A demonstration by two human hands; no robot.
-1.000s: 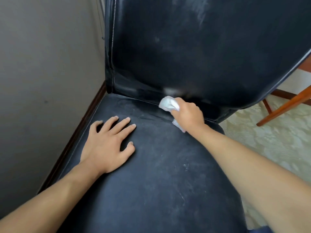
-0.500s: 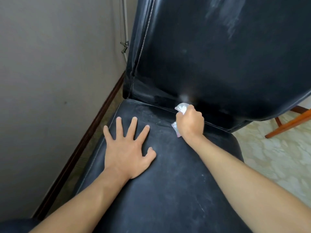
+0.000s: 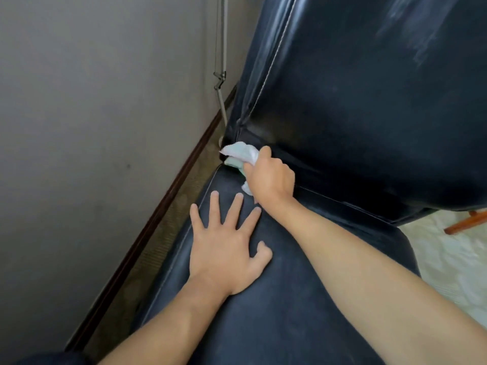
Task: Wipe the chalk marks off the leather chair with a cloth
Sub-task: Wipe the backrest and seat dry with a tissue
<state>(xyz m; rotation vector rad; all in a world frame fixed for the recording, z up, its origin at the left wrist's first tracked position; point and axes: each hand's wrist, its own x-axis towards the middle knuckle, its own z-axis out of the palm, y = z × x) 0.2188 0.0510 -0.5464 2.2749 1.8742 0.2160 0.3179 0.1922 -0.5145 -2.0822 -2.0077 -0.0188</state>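
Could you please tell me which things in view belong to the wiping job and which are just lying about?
In use: cloth, right hand, left hand, leather chair, chalk marks.
Just there: wooden leg, metal rod, baseboard.

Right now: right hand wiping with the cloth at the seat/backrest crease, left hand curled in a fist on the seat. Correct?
One error. The head view shows the left hand flat on the seat, fingers spread, not in a fist. The right hand does grip the cloth at the crease below the backrest.
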